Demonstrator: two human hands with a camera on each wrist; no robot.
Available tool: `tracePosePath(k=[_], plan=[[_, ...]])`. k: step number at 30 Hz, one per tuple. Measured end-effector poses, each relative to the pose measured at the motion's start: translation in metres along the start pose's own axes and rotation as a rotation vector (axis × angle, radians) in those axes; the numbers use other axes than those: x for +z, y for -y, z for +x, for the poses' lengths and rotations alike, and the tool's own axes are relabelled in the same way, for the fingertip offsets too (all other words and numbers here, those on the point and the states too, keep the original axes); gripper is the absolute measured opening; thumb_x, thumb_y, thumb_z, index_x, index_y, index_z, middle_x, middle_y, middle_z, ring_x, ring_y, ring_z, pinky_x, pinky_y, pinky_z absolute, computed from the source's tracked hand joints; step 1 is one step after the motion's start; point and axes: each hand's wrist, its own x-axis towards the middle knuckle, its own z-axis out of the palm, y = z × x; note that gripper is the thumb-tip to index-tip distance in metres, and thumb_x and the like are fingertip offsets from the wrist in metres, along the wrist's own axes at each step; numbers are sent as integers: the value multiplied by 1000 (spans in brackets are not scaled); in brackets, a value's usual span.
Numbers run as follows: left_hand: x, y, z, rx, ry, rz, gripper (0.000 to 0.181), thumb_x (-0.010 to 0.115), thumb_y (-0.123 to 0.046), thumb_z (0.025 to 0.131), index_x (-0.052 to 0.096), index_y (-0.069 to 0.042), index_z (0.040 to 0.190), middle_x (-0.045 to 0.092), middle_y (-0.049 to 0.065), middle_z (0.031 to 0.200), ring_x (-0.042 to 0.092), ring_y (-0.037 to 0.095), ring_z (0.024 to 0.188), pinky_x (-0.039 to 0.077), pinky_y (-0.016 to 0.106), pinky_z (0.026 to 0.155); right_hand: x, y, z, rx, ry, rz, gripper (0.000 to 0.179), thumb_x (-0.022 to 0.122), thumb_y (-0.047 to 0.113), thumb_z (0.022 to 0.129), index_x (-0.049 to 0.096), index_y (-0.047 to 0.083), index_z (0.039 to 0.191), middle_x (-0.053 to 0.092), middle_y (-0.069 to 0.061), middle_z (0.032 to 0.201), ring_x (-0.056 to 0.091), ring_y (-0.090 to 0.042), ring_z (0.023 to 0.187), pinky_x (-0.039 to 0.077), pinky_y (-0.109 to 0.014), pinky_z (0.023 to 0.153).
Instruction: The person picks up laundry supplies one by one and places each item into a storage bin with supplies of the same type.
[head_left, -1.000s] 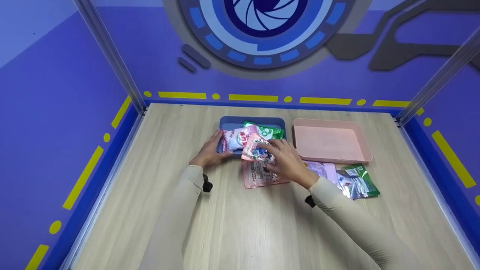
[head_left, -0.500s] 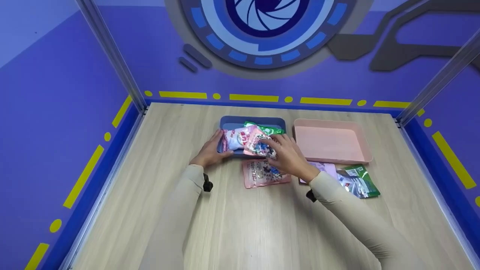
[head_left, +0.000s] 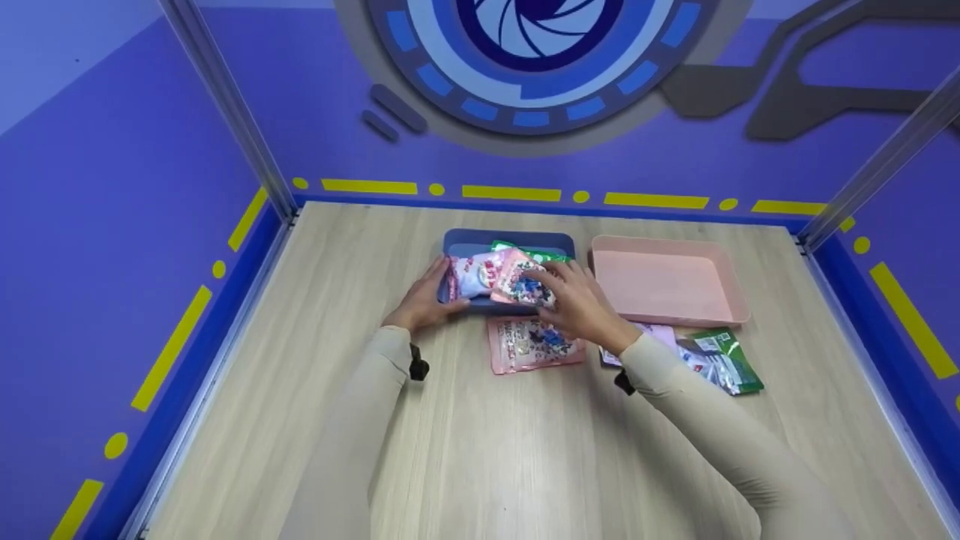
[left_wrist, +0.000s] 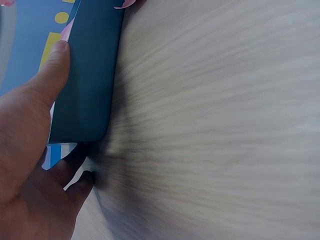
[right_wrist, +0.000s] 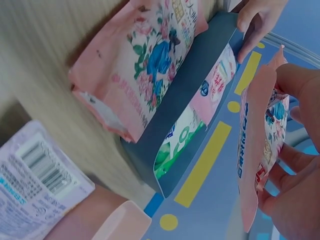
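My left hand (head_left: 424, 304) grips the left front corner of the blue tray (head_left: 510, 237), thumb over its front wall and fingers at its side. Between the thumb and fingers of my right hand (head_left: 589, 307) is a pink floral pouch (head_left: 517, 279), pinched above the tray's front right part. Inside the tray lie a pink-and-white pouch (head_left: 471, 277) and a green-and-white one (right_wrist: 175, 142). A second pink floral pouch (head_left: 531, 346) rests on the table, right in front of the tray.
To the right stands a pink tray (head_left: 671, 289). In front of it lie a lilac pouch (head_left: 654, 335) and a green-and-silver pouch (head_left: 731, 360), partly behind my right arm. Purple panels (head_left: 337, 105) rise behind the wooden table (head_left: 510, 450).
My right hand has carried the pink floral pouch a little farther back over the blue tray, uncovering more of the matching pouch on the table. My left hand keeps its grip.
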Motion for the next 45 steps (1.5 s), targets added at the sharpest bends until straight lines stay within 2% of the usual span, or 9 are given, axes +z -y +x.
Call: tracePosePath(k=[7,17,23,31,42,45], plan=[[-1,2,0,1,16,5,105,73,-49,93,7,-14,167,2,7,173,9,29,158,13,41,127,0,-5,6,15,37,-4,65,83,18,87,57,23,146,56,-15,141,52,-36,120,45,-58,104],[1,2,4,-6,21,6,105,73,-49,93,7,-14,167,1,6,174,7,29,158,12,40,127,-2,-12,16,-17,17,-12,62,82,19,87,58,21,144,58,-16,139,54,-37,119,45,-61,103],[1,0,3,-20,17,-10,105,74,-49,92,7,-15,167,2,6,174,7,28,158,12,41,127,-1,-14,20,-13,33,-15,64,82,19,88,56,21,146,57,-16,142,53,-37,123,44,-62,106],[0,0,1,-50,25,-7,104,73,-48,94,6,-18,167,0,3,174,6,27,158,11,40,128,3,-16,24,9,50,0,64,81,20,89,55,23,147,55,-15,144,52,-36,125,46,-60,105],[1,1,2,-24,12,-8,104,74,-45,93,8,-13,167,2,6,174,8,29,158,13,42,128,6,-20,31,44,70,-4,64,82,19,88,55,23,147,55,-15,144,51,-37,127,46,-60,106],[1,1,2,-32,16,-12,104,74,-46,93,7,-15,167,1,5,174,8,28,158,13,41,128,7,-22,33,68,80,4,65,81,20,89,54,25,148,55,-14,145,50,-36,129,44,-60,108]])
